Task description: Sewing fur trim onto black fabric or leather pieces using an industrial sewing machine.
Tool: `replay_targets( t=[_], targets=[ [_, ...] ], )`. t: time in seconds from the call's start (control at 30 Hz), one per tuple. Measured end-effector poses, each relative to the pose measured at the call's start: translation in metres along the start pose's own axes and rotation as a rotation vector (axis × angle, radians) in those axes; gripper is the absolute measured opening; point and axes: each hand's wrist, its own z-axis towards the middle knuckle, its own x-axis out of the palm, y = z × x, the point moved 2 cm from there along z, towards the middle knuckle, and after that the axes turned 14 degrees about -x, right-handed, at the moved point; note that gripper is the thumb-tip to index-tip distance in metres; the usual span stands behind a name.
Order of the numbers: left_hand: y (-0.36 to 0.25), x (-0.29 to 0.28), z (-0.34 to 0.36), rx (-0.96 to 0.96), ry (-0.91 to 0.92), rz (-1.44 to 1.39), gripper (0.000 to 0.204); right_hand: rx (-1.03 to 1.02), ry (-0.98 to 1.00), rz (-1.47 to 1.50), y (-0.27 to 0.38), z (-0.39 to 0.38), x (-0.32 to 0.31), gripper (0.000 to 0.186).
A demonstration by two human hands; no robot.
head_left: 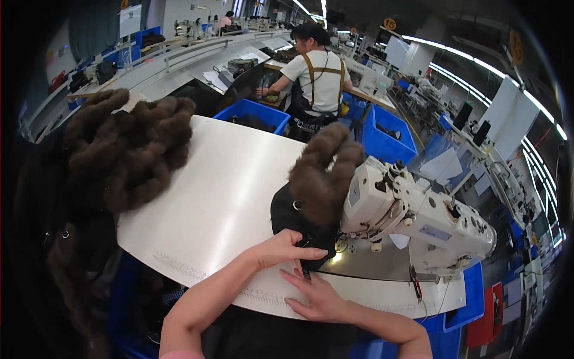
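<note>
A black fabric piece with brown fur trim [326, 170] lies on the white sewing table [221, 173], its edge beside the needle area of the sewing machine [382, 209]. My left hand [281, 248] is closed on the near end of the black cloth [287, 212], thumb stretched along it to the right. A metal ring shows on that cloth. Just below, my right hand [320, 298] rests at the table's front edge with fingers apart. A narrow black strap [306, 269] hangs from the cloth close to its fingertips; no grip on it shows.
Brown fur-trimmed pieces [131, 149] are heaped at the table's left. Small red-handled snips [415, 282] lie right, below the machine. Blue bins [254, 113] stand behind the table, with another blue bin [388, 134] farther right. A co-worker [317, 78] sits beyond.
</note>
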Motion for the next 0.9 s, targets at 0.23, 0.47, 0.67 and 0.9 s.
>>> replay_targets(
  t=[0.23,0.47,0.67,0.9],
  targets=[
    [0.001,0.007,-0.007,-0.07,0.001,0.18,0.036,-0.067,-0.489,0.002,-0.015,-0.029,-0.035,0.034],
    [0.029,0.023,-0.011,-0.045,-0.065,0.057,0.034,0.002,-0.619,-0.246,-0.037,-0.016,-0.023,0.041],
    [0.044,0.07,-0.021,0.397,-0.892,-0.113,0.022,0.251,-0.715,0.492,-0.063,-0.022,-0.008,0.037],
    [0.038,0.049,-0.034,0.588,-1.398,0.335,0.045,0.178,-0.502,0.206,-0.053,-0.013,-0.01,0.026]
  ],
)
